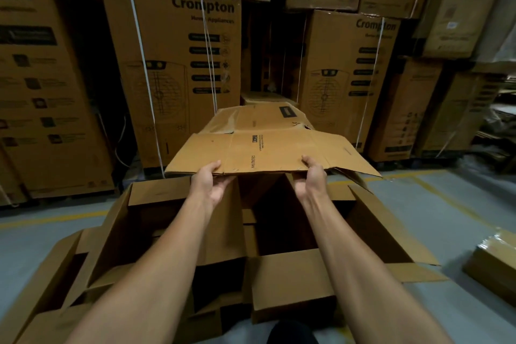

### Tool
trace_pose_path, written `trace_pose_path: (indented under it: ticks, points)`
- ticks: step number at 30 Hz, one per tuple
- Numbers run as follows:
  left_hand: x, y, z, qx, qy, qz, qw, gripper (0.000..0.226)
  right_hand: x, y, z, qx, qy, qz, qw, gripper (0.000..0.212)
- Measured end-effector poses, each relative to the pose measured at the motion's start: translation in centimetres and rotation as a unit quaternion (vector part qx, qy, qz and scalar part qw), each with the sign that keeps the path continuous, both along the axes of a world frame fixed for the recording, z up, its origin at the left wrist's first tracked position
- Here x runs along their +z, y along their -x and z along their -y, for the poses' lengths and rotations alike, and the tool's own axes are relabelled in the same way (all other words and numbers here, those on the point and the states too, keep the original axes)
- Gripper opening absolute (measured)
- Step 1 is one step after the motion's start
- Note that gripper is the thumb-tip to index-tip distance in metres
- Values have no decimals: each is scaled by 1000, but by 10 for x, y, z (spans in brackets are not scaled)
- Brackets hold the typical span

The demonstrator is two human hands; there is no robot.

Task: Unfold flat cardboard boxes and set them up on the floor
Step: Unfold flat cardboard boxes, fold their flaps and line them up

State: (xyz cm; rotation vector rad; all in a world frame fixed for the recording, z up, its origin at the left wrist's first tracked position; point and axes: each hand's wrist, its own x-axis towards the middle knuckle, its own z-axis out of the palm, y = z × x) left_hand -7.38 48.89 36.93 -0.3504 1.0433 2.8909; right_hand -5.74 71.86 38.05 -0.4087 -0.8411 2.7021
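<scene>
While both hands are gripping the near edge of the flat box (268,145) above the opened boxes (279,232) on the floor (460,204), left hand (213,181) and right hand (311,179) are pinching it with curled fingers. Unfolding is just starting; next, the layers likely need pulling apart.

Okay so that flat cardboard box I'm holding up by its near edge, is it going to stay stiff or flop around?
The flat cardboard box will probably sag: its right flap already droops past the right hand. Its creases and torn far edge suggest it bends easily at the folds. It looks light, since the left hand and right hold it by one edge.
</scene>
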Motion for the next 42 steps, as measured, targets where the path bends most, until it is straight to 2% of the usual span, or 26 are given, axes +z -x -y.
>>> trace_pose_path:
  ticks: [5,10,15,19,23,26,29,32,34,37,42]
  points:
    - [-4,4,-8,8,89,6,996,35,-15,-4,-15,14,-22,-4,1000,22]
    - [-6,-5,-30,-23,129,-18,991,21,-10,-23,-46,-7,-30,-83,996,31]
    - [-8,-14,-61,-44,160,-47,985,23,-9,-51,-89,-125,2,-29,992,34]
    - [-17,-26,-99,-86,174,-74,978,28,-27,-85,-120,-188,-1,20,982,17]
    - [-28,-38,-145,-128,194,-72,970,25,-47,-127,-160,-237,-13,34,971,28]
    - [-38,-51,-184,-164,210,-62,962,24,-60,-165,-192,-266,-15,44,963,30]
    - [-49,-67,-225,-207,217,-60,952,33,-71,-205,-225,-312,-17,51,949,26]
    - [-58,-90,-269,-268,217,-55,937,19,-81,-245,-257,-353,-17,56,934,17]
    - [-64,-103,-293,-298,219,-46,928,15,-89,-266,-274,-383,-17,57,922,24]
    - [-81,-120,-333,-341,233,-47,910,13,-106,-300,-303,-445,-11,68,893,48]
    - [-109,-160,-390,-394,219,-38,892,23,-139,-363,-335,-509,8,77,857,51]
